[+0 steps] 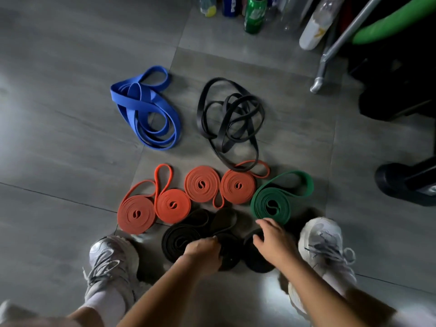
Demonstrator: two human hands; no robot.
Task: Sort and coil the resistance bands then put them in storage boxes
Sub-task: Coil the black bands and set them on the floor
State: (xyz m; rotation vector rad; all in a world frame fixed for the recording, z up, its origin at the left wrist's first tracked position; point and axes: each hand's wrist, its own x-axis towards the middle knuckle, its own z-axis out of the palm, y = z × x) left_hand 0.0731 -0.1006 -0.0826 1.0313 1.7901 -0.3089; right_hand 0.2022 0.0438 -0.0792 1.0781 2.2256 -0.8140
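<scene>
On the grey tiled floor (59, 138), at its near edge, the left shoe (111, 263) stands flat. Toward the far edge, left of centre, the blue bands (146, 109) lie in a loose, uncoiled heap.

Nearer the person, four rolled orange bands lie flat in a row, close together:
- first orange coil (136, 214)
- second orange coil (173, 205)
- third orange coil (202, 184)
- fourth orange coil (238, 186)

Slack loops trail from this row.

Between the orange row and the shoes, three rolled black bands lie side by side. The first black coil (181, 241) lies free. The left hand (203, 253) holds the middle black coil (230, 253), with its fingers curled down over the roll.

Right of the blue bands and apart from them, the loose black bands (230, 114) form a tangled pile. One loop reaches the fourth orange coil.

The right hand (273, 241) rests on the last black coil (257, 256) with its fingers apart and extended. The fingertips lie near the green coil (271, 206). This coil is partly rolled, and a wide loop trails from it toward the right.

The right shoe (325, 244) stands beside the right hand. Along the far edge stand several bottles (253, 15). A metal leg (330, 60) slants down at the far right corner.
</scene>
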